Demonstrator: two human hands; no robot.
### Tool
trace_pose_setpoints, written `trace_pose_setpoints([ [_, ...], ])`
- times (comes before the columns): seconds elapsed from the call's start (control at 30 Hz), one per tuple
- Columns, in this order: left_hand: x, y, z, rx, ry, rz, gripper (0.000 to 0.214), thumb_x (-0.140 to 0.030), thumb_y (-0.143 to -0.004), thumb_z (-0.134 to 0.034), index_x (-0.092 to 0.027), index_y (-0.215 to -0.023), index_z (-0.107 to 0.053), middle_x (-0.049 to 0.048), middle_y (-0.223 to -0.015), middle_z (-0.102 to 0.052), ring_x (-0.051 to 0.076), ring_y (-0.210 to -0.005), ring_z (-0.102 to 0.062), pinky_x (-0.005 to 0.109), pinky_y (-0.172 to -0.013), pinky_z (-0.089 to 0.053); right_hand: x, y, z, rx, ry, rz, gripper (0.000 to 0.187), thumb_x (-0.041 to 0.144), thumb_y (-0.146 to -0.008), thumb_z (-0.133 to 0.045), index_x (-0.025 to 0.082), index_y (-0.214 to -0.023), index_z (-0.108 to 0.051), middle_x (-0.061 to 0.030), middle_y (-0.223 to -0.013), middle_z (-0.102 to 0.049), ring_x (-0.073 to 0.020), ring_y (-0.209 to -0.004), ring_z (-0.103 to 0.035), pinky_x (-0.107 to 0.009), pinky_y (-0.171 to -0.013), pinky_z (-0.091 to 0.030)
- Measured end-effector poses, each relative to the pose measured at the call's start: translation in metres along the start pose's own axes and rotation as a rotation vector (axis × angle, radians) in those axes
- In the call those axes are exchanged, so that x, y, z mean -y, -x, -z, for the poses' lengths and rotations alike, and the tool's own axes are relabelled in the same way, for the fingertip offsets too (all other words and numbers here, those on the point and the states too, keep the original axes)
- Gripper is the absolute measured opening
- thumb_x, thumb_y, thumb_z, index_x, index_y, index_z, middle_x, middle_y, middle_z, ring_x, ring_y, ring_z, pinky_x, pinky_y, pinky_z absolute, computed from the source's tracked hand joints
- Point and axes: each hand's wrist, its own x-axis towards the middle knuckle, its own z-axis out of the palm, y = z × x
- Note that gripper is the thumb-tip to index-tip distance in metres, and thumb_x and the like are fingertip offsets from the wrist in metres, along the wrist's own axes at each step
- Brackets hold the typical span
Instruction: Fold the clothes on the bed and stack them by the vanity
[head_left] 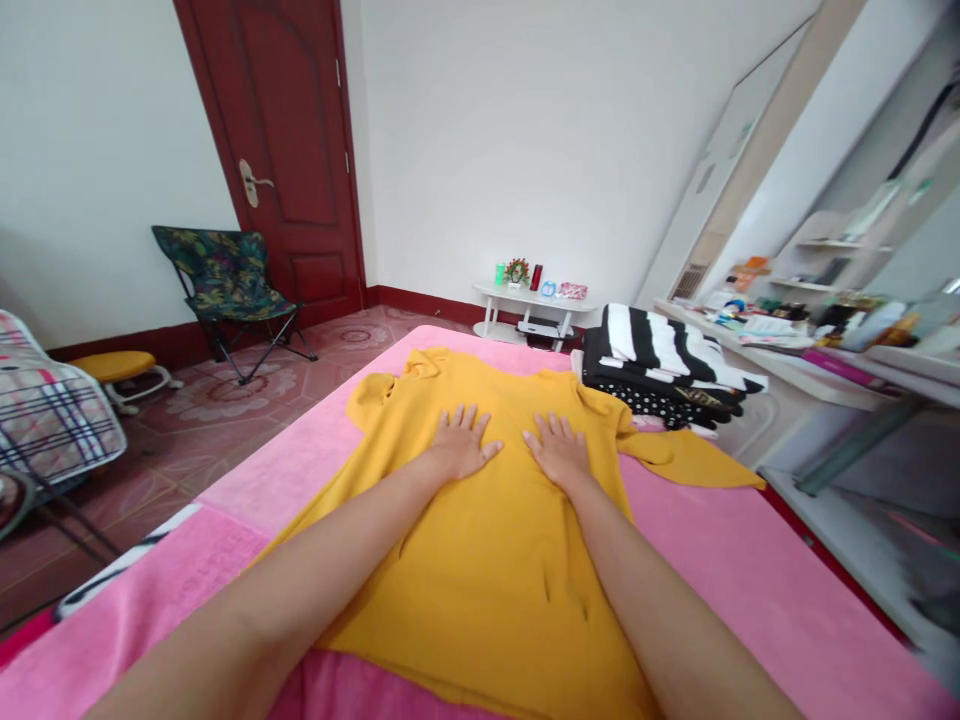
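A yellow long-sleeved top lies spread on a pink bed cover, its neckline toward the far end. My left hand rests flat on the upper chest of the garment, left of its middle, fingers spread. Level with it, my right hand presses flat on the right side of the chest, fingers apart. The right sleeve stretches out to the side across the cover. On the left the other sleeve looks bunched near the shoulder. Small creases show in the lower body of the cloth.
A stack of folded black and white clothes sits at the bed's far right corner. Beyond it is a cluttered dresser. A low white table stands by the wall. At left are a folding chair and a yellow stool.
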Motion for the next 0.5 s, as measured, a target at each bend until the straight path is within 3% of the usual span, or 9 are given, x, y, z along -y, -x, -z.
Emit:
trace_pose_setpoints([
  [0.13,0.002,0.056,0.01,0.08,0.027,-0.142,0.083,-0.07,-0.087,-0.016,-0.015,-0.148,-0.019,0.014,-0.154,-0.006,0.032,-0.141,-0.004,0.05,-0.112,-0.007,-0.004,0.014,0.003,-0.064,-0.035,0.032,0.059,0.054,-0.092,-0.025,0.025,-0.142,-0.034,-0.0063,-0.152,-0.026,-0.0263,-0.139,-0.019,-0.048,-0.109,-0.017],
  [0.23,0.013,0.102,0.033,0.189,0.112,-0.283,0.081,-0.068,-0.087,-0.028,-0.017,-0.148,-0.019,0.0124,-0.155,-0.003,0.029,-0.142,-0.003,0.045,-0.114,-0.01,-0.006,0.014,0.005,-0.094,-0.06,0.034,0.056,0.052,-0.091,-0.03,0.024,-0.139,-0.04,-0.0064,-0.15,-0.03,-0.0259,-0.137,-0.023,-0.047,-0.108,-0.019],
  [0.3,0.025,0.122,0.055,0.288,0.229,-0.373,0.075,-0.062,-0.085,-0.042,-0.018,-0.144,-0.031,0.0124,-0.154,-0.014,0.028,-0.141,-0.014,0.041,-0.113,-0.018,-0.006,0.013,0.005,-0.119,-0.073,0.042,0.055,0.051,-0.091,-0.032,0.024,-0.137,-0.043,-0.0065,-0.149,-0.033,-0.0259,-0.136,-0.025,-0.046,-0.108,-0.02],
  [0.33,0.034,0.127,0.066,0.35,0.305,-0.386,0.067,-0.058,-0.085,-0.046,-0.017,-0.137,-0.042,0.0129,-0.15,-0.028,0.027,-0.138,-0.026,0.038,-0.11,-0.026,-0.007,0.013,0.005,-0.131,-0.078,0.045,0.054,0.05,-0.09,-0.033,0.023,-0.136,-0.044,-0.0066,-0.148,-0.034,-0.0258,-0.136,-0.026,-0.045,-0.107,-0.021],
  [0.4,0.056,0.126,0.086,0.433,0.457,-0.268,0.049,-0.052,-0.087,-0.045,-0.015,-0.115,-0.061,0.0135,-0.125,-0.059,0.025,-0.116,-0.054,0.034,-0.095,-0.044,-0.007,0.012,0.004,-0.155,-0.087,0.046,0.053,0.049,-0.09,-0.034,0.023,-0.134,-0.046,-0.0068,-0.147,-0.036,-0.0255,-0.134,-0.028,-0.044,-0.107,-0.022],
  [0.43,0.07,0.122,0.093,0.405,0.498,-0.149,0.043,-0.048,-0.088,-0.043,-0.014,-0.104,-0.064,0.0123,-0.108,-0.067,0.024,-0.101,-0.063,0.032,-0.084,-0.049,-0.007,0.012,0.003,-0.169,-0.09,0.048,0.052,0.048,-0.09,-0.035,0.022,-0.133,-0.047,-0.007,-0.146,-0.038,-0.0252,-0.134,-0.029,-0.043,-0.106,-0.023],
  [0.5,0.1,0.107,0.102,0.168,0.458,0.135,0.033,-0.042,-0.086,-0.048,-0.015,-0.096,-0.063,0.0084,-0.089,-0.07,0.02,-0.08,-0.067,0.028,-0.069,-0.051,-0.006,0.011,0.002,-0.194,-0.088,0.051,0.05,0.046,-0.09,-0.036,0.022,-0.131,-0.049,-0.0072,-0.144,-0.04,-0.0253,-0.132,-0.032,-0.042,-0.105,-0.025],
])
